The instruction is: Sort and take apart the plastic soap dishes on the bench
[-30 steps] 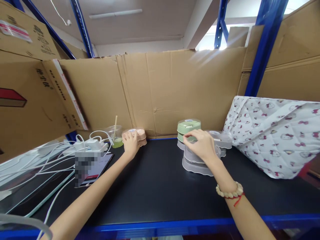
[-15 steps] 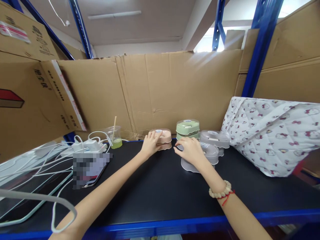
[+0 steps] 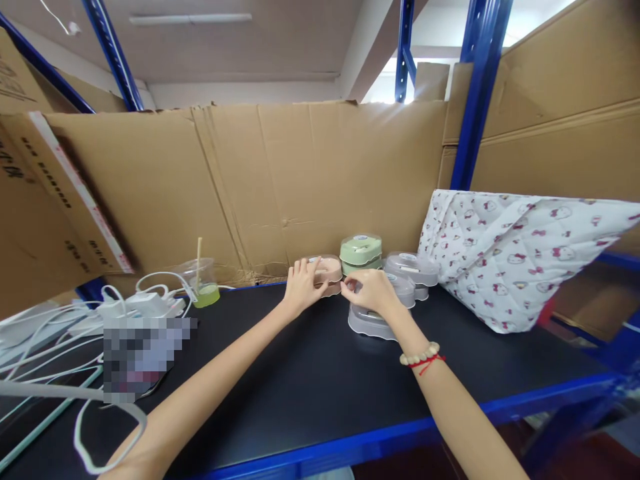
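The green stack (image 3: 361, 252) could topple if the pink stack (image 3: 331, 269) beside it is pushed too hard.
The left hand (image 3: 301, 289) loosely clasps the pink stack; the right hand (image 3: 373, 292) is half-curled, its hold impossible to tell. Carton print (image 3: 14, 163) is blurred; lid labels (image 3: 361, 237) are too small to read.

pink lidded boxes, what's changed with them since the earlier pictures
The left hand has slid the stacked pink lidded boxes rightward, from beside the drink cup to beside the green lidded boxes. The right hand has shifted slightly left, its fingertips now near the pink stack; contact is unclear. The cup, green boxes, gray lidded boxes and patterned bag stayed put.
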`<state>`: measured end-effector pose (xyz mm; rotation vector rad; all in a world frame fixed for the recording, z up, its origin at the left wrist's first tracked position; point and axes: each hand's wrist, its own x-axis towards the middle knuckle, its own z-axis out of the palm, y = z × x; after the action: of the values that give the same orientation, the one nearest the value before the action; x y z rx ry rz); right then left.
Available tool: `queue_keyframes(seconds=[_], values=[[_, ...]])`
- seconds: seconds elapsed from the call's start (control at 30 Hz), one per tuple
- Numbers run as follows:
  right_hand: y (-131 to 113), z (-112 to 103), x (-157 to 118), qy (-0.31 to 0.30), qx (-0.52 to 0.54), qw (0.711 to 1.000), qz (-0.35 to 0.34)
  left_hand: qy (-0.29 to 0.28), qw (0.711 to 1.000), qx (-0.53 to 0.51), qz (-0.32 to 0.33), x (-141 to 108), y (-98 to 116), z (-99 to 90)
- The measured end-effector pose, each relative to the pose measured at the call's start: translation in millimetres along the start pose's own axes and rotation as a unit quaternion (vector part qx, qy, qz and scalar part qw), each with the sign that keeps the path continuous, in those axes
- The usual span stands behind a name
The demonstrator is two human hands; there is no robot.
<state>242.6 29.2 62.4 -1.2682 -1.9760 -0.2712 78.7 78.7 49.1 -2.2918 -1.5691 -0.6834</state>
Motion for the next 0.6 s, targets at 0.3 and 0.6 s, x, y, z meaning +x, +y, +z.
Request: queue_keyframes(seconds=[0.3, 0.6], values=[[5, 2, 0, 0.209, 0.011, 0.977, -0.044, 0.147, 0.971, -0.169, 0.082, 6, 28, -12.0], [16, -24, 3, 0.063, -0.116, 0.969, 0.208, 0.110, 0.900, -0.144, 0.396, -60, 28, 8.9]])
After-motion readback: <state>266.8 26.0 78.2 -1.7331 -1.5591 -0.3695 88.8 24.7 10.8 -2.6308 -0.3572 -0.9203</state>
